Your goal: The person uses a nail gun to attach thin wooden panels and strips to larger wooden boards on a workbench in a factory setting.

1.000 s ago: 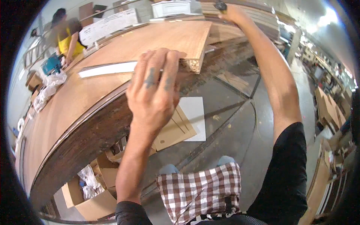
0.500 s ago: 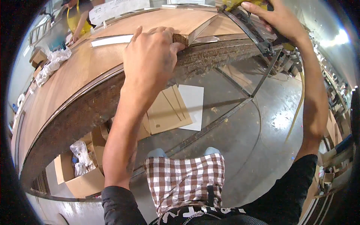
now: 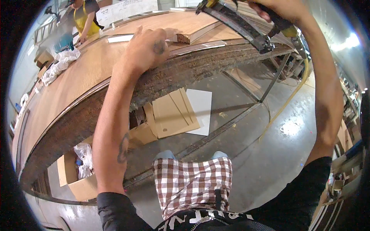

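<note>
The thick pale plywood block (image 3: 192, 29) lay on the long brown wooden bench (image 3: 77, 77), at its near edge, with the left hand (image 3: 148, 48) pressed flat and open beside it. The right hand (image 3: 279, 9) gripped a black-and-yellow pneumatic nailer (image 3: 241, 25) poised just above. With the fingers (image 3: 171, 32) so near the block's corner, a fired nail might have glanced off and struck them.

Left hand (image 3: 148, 48) flat, palm down, fingers extended on wooden board (image 3: 181, 23); right hand (image 3: 281, 9) raised beyond board's right end, fist closed.
</note>
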Tool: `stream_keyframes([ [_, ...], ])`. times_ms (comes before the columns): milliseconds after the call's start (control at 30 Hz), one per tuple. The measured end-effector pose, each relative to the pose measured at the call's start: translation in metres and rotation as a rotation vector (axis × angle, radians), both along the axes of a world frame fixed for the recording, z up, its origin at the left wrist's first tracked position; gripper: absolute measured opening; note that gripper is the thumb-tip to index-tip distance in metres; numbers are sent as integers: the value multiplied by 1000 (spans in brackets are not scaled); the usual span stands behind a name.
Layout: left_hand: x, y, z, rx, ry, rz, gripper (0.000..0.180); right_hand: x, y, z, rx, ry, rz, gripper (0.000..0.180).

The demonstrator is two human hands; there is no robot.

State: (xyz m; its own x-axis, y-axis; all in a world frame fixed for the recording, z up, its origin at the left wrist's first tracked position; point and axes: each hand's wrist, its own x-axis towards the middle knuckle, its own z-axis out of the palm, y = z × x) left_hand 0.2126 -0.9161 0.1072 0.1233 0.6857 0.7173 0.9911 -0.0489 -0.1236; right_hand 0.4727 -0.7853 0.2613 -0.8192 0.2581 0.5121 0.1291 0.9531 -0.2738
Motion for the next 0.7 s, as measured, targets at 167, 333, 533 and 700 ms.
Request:
stream_keyframes([
  [167,-10,12,-3,-28,98,130,33,-34,34,38,-315,-321,31,43],
  [333,13,5,-1,67,-17,-39,21,-52,56,67,-456,-382,41,42],
  [533,32,10,10,-11,-72,158,18,-68,53,29,-508,-599,24,27],
  [700,28,4,3,44,-70,105,15,-63,48,51,-442,-503,-57,32],
])
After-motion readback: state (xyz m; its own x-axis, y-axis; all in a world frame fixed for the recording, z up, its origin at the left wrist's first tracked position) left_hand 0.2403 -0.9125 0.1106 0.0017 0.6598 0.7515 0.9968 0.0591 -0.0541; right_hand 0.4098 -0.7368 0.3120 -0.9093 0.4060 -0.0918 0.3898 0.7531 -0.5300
